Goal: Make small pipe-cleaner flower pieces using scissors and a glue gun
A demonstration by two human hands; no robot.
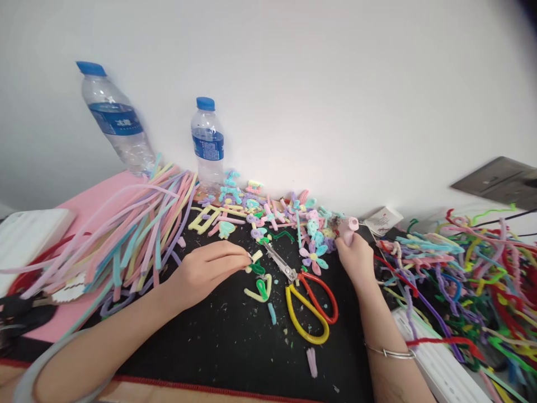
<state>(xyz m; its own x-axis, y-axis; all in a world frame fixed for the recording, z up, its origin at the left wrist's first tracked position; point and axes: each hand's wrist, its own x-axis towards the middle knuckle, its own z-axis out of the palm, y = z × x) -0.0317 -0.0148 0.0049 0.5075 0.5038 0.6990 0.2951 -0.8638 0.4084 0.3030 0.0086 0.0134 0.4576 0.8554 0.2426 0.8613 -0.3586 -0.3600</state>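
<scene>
Left hand [205, 271] pinches small yellow-green pipe-cleaner piece [255, 263] at fingertips, low over black mat [218, 341]. Right hand [356, 254] clenched on pink tube [349, 226] beside pile of flowers [312, 254].

Risks: piece looks fiddly, may slip from pinch; scissors [302, 291] lie open between hands, blade tip near left fingertips, wrist could catch it.

Unclear: tube's lower end hidden in fist; bench edge cut off below.
</scene>
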